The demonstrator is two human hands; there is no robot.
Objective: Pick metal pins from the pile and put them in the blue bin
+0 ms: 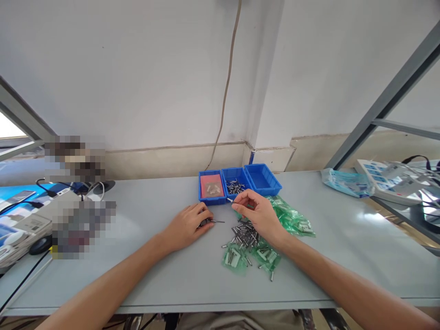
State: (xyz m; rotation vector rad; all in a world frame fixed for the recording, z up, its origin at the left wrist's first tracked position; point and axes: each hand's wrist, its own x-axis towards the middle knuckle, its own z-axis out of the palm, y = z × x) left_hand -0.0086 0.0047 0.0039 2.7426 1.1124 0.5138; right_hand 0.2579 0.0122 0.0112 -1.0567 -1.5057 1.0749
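My left hand rests on the table with its fingers closed round a dark tool. The tool's thin metal shaft sticks out to the right; its handle is mostly hidden, so I cannot tell its kind. My right hand pinches a small metal pin between thumb and fingertips, just in front of the blue bins. Below that hand lies a loose pile of metal pins. Small green plastic bags with pins in them lie at the pile's front. A larger green bag is behind my right wrist.
Three joined blue bins stand near the wall: the left bin has a pink packet, the middle one holds metal pins, beside the right bin. Cables and devices crowd the left; a blue plastic packet and power strip lie right.
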